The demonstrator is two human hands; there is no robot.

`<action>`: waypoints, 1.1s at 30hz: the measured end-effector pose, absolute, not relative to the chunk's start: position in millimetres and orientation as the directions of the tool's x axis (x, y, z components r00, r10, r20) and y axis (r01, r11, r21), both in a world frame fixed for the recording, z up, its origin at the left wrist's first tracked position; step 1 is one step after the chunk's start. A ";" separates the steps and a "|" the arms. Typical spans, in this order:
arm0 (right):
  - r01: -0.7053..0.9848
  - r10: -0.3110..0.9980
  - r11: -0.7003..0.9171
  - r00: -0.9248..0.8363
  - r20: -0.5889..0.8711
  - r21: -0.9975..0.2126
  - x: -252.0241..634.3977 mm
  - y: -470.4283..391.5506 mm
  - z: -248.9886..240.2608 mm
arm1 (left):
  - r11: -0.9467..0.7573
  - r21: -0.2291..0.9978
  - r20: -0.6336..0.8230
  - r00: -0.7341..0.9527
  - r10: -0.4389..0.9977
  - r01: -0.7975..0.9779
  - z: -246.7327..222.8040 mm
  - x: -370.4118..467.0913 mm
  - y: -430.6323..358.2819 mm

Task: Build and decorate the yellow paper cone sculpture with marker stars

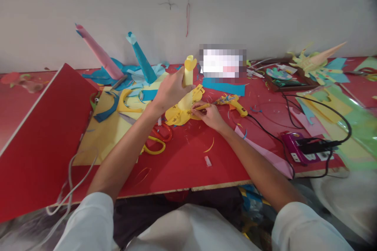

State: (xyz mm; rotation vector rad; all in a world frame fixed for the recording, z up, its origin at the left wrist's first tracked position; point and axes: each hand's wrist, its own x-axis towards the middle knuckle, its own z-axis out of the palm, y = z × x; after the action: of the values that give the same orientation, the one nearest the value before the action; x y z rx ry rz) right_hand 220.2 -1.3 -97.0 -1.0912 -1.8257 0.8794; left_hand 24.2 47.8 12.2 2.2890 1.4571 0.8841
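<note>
Clasping the yellow paper tube [189, 79] in our left hand [171, 89], fingers closed around it, we pinch a thin yellow stick [203, 106] in our right hand [213, 117] beside the starred petals [179, 116], at twelve o'clock on the red table [182, 160]. From the tube, a glue gun [235, 102] lies toward four, yellow-handled scissors [155, 153] at seven, a blue paper cone [144, 62] at ten.

Glue gun [235, 101] crowds right fingers [203, 115]; scissors [156, 153] obstruct left; tabletop [182, 172] front passable
</note>
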 end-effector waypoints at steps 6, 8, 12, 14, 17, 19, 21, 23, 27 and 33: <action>0.333 0.915 0.376 -0.283 0.289 -0.865 220.0 -1.4 -96.8 | -0.485 0.595 0.391 0.296 0.871 0.641 -1.7 22.1 56.7; 0.339 0.912 0.384 -0.286 0.294 -0.859 219.6 -1.5 -96.7 | -0.485 0.625 0.382 0.302 0.873 0.612 -4.5 21.1 59.0; 0.315 0.922 0.373 -0.234 0.310 -0.872 219.7 -4.0 -95.4 | -0.503 0.640 0.349 0.363 0.864 0.581 -3.0 18.1 59.7; 0.304 0.925 0.377 -0.161 0.343 -0.875 220.3 -6.6 -93.4 | -0.513 0.637 0.328 0.399 0.856 0.576 -0.3 16.3 58.9; 0.313 0.909 0.410 -0.064 0.411 -0.857 221.3 -11.5 -88.4 | -0.534 0.644 0.350 0.409 0.843 0.548 4.4 13.4 58.0; 0.318 0.886 0.442 -0.007 0.464 -0.839 222.1 -13.9 -84.9 | -0.546 0.655 0.399 0.374 0.837 0.523 9.0 11.1 57.5; 0.324 0.854 0.474 0.058 0.517 -0.819 223.2 -15.1 -82.1 | -0.550 0.664 0.445 0.324 0.835 0.506 15.2 8.5 57.1; 0.336 0.820 0.497 0.119 0.560 -0.800 224.9 -15.4 -80.1 | -0.549 0.674 0.474 0.280 0.835 0.495 21.2 6.3 56.6; 0.359 0.770 0.519 0.199 0.606 -0.776 228.9 -15.6 -77.3 | -0.531 0.684 0.480 0.240 0.844 0.500 21.4 8.4 56.2; 0.362 0.767 0.515 0.211 0.607 -0.777 230.8 -15.8 -76.3 | -0.487 0.658 0.407 0.272 0.872 0.575 -0.9 28.6 51.9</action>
State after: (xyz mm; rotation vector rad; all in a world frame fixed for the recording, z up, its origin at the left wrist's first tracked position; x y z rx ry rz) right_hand 230.8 -15.8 -76.3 -1.0672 -1.3935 0.3722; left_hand 28.6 51.9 -0.9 2.1681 1.3109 1.0684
